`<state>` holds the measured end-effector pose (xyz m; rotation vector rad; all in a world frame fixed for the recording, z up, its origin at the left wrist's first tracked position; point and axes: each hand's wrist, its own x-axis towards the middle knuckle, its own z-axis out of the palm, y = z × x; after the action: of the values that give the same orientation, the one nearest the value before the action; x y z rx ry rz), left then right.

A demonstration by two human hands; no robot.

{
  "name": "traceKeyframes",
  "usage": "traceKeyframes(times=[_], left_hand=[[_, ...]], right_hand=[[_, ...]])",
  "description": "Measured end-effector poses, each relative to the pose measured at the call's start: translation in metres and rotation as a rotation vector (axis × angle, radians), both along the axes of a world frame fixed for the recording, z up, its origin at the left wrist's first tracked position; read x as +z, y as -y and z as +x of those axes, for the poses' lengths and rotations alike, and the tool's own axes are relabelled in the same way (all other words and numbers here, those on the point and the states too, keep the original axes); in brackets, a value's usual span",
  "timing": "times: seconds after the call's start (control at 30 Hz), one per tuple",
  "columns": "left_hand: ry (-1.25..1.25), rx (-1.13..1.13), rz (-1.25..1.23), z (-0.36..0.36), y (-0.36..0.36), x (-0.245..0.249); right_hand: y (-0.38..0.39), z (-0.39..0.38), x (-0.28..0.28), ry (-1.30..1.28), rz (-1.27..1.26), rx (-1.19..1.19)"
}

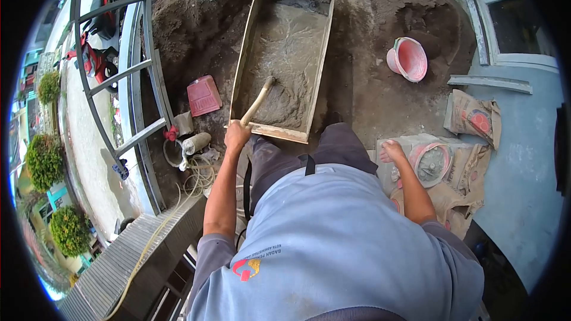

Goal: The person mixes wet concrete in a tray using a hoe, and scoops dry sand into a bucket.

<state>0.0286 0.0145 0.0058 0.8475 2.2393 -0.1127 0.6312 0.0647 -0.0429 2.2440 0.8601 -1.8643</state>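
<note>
My left hand point(238, 134) is wrapped round the wooden handle of a hoe point(257, 102). The handle slants up and right into wet grey mortar point(285, 41), where its head is hidden. A long wooden mixing trough point(326, 41) holds the mortar, and my left hand is at its near left corner. Off to the right, my right hand point(392, 151) is curled closed with nothing visible in it. Just beside that hand, a bucket point(447, 169) containing grey material stands among paper cement sacks point(464, 193).
A red-and-white bucket point(408, 59) lies tilted on the dirt at right. Left of the trough lies a red dustpan-like scoop point(204, 95). A metal frame point(122, 74) stands at left, with a coiled hose point(199, 175) below. Another cement sack point(473, 116) leans near the blue wall.
</note>
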Motion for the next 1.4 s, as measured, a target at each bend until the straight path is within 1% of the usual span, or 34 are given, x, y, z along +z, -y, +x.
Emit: traceKeyframes(times=[0.07, 0.1, 0.17, 0.23, 0.27, 0.3, 0.33, 0.37, 0.4, 0.47, 0.57, 0.7, 0.8, 0.83, 0.93, 0.97, 1.0, 1.17, 1.23, 1.27, 1.4], left_hand=[[-0.076, 0.001, -0.034, 0.012, -0.001, 0.000], [-0.064, 0.039, -0.057, 0.015, -0.001, -0.004], [-0.080, 0.034, -0.068, 0.023, -0.002, -0.004], [-0.106, 0.023, -0.060, 0.026, -0.004, -0.006], [-0.115, 0.011, -0.049, 0.027, -0.005, -0.008], [-0.080, 0.010, -0.058, 0.030, -0.013, 0.002], [-0.135, -0.076, -0.020, 0.038, -0.019, 0.015], [-0.093, -0.006, -0.039, 0.037, -0.023, 0.011], [-0.091, -0.011, -0.039, 0.041, -0.028, 0.016], [-0.080, -0.012, -0.053, 0.043, -0.031, 0.010], [-0.084, -0.019, -0.022, 0.053, -0.030, 0.004], [-0.175, -0.114, 0.054, 0.065, -0.025, 0.006], [-0.159, -0.057, 0.049, 0.070, -0.031, 0.010], [-0.119, -0.012, 0.040, 0.069, -0.033, 0.010], [-0.146, -0.057, 0.041, 0.073, -0.035, 0.017], [-0.100, -0.007, 0.041, 0.064, -0.031, 0.002], [-0.095, -0.006, 0.055, 0.063, -0.029, -0.001], [-0.103, 0.006, 0.059, 0.068, -0.030, 0.003], [-0.097, 0.013, 0.050, 0.068, -0.029, 0.002], [-0.093, 0.016, 0.047, 0.068, -0.030, 0.001], [-0.076, 0.052, -0.003, 0.071, -0.030, -0.002]], right_hand=[[-0.014, 0.033, 0.000, 0.019, -0.010, -0.005], [-0.022, 0.051, 0.004, 0.033, -0.010, -0.007], [-0.035, 0.086, 0.003, 0.057, 0.001, -0.031], [-0.043, 0.105, 0.015, 0.063, 0.003, -0.070], [-0.043, 0.118, 0.023, 0.076, 0.005, -0.102], [-0.038, 0.131, 0.030, 0.075, 0.026, -0.129], [-0.032, 0.141, 0.032, 0.079, 0.049, -0.152], [-0.026, 0.148, 0.034, 0.079, 0.070, -0.170], [-0.018, 0.154, 0.035, 0.074, 0.062, -0.189], [-0.004, 0.161, 0.035, 0.052, 0.053, -0.223], [0.016, 0.169, 0.042, 0.056, 0.045, -0.206], [0.039, 0.184, 0.045, 0.017, 0.042, -0.353], [0.063, 0.191, 0.044, 0.020, 0.082, -0.459], [0.070, 0.192, 0.043, 0.028, 0.068, -0.480], [0.085, 0.191, 0.048, 0.030, -0.003, -0.476], [0.090, 0.189, 0.049, 0.028, -0.003, -0.464], [0.095, 0.190, 0.047, 0.028, -0.002, -0.449], [0.099, 0.190, 0.043, 0.038, -0.009, -0.393], [0.102, 0.202, 0.028, -0.015, 0.021, -0.435], [0.100, 0.208, 0.020, -0.041, 0.038, -0.456], [0.077, 0.199, 0.034, 0.000, 0.033, -0.441]])
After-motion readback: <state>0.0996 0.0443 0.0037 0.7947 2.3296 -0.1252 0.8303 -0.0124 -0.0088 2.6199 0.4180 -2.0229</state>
